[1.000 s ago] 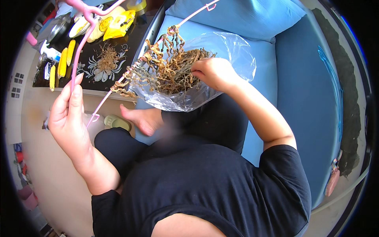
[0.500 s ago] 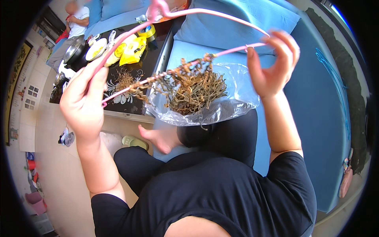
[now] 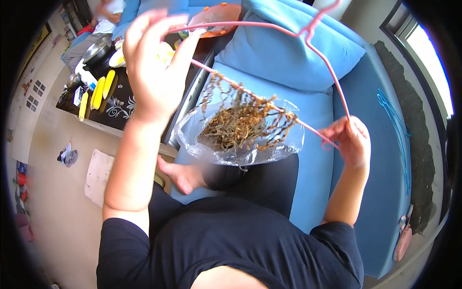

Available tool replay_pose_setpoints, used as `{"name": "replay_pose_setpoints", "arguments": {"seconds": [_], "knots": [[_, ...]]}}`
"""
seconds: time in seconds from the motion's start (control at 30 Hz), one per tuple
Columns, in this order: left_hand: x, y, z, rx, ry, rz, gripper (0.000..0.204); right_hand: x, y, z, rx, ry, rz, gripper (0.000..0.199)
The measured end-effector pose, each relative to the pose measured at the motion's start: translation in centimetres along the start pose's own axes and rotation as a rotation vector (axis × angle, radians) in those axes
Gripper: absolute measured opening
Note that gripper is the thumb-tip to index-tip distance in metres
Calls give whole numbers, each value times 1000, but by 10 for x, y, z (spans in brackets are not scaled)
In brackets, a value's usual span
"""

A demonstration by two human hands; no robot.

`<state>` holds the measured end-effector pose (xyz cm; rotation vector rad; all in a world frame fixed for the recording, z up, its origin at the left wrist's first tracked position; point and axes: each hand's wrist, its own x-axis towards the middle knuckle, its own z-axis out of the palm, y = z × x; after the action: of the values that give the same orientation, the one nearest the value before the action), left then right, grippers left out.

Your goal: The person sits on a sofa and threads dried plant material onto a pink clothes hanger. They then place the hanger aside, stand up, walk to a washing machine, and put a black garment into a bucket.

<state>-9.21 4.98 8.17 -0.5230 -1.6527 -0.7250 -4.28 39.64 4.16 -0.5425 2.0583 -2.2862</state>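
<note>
1. Pinching a pink hanger (image 3: 308, 32) by its right corner; narrowed, in the right grip (image 3: 355, 144), to a close hold of thumb and bent fingers on the slim bar;
2. Spread wide with the left grip (image 3: 159, 79) at the hanger's opposite end, thumb well apart from fingers; blurred there, and impossible to tell whether touching the bar;
3. Strung along the lower bar with dried brown strips (image 3: 279, 127), twisted and dangling; tilted above a clear plastic bag (image 3: 185, 127), and partly screening a heap (image 3: 226, 132) of similar strips inside it;
4. Set open on the seat of a blue sofa (image 3: 313, 178), just beyond a black-clad leg (image 3: 260, 183); loosely surrounding the heap with crinkled film;
5. Backed by a big blue cushion (image 3: 293, 62); crossed in front by the hanger's right arm;
6. Blocked in part at left by the left forearm (image 3: 127, 164); laid out on a dark, flower-patterned table (image 3: 121, 89) with yellow corn cobs (image 3: 98, 94) near the edge, and with a dark pan (image 3: 98, 50) farther back;
7. Bordered at the far side by an orange-trimmed basket (image 3: 216, 17), behind the hanger's upper bar; joined at upper left by a seated person (image 3: 110, 14);
8. Flanked at right by thin blue hangers (image 3: 397, 127) along the sofa's side; bounded below the bag by a bare foot (image 3: 178, 176).
</note>
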Motion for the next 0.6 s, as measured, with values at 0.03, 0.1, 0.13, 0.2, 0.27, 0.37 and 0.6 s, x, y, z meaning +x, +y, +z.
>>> {"name": "replay_pose_setpoints", "arguments": {"seconds": [0.03,0.1,0.13,0.2,0.27,0.37,0.6], "knots": [[-6,-4,-1,13,55,83,19,-7,1,-2,11,20,-19,25],[-36,-7,8,-279,-18,-177,16,-23,7,-12,28,72,-48,24],[-45,2,11,-368,-126,-334,15,-30,10,-13,34,83,-74,24],[-64,-4,24,-362,-280,-449,11,-43,16,-10,55,119,-111,24],[-67,7,34,-301,-397,-501,12,-49,22,-4,58,152,-114,25],[-70,16,46,-221,-468,-502,18,-54,32,6,84,147,-140,27],[-75,17,62,-159,-478,-439,23,-55,45,3,104,115,-166,28]]}}
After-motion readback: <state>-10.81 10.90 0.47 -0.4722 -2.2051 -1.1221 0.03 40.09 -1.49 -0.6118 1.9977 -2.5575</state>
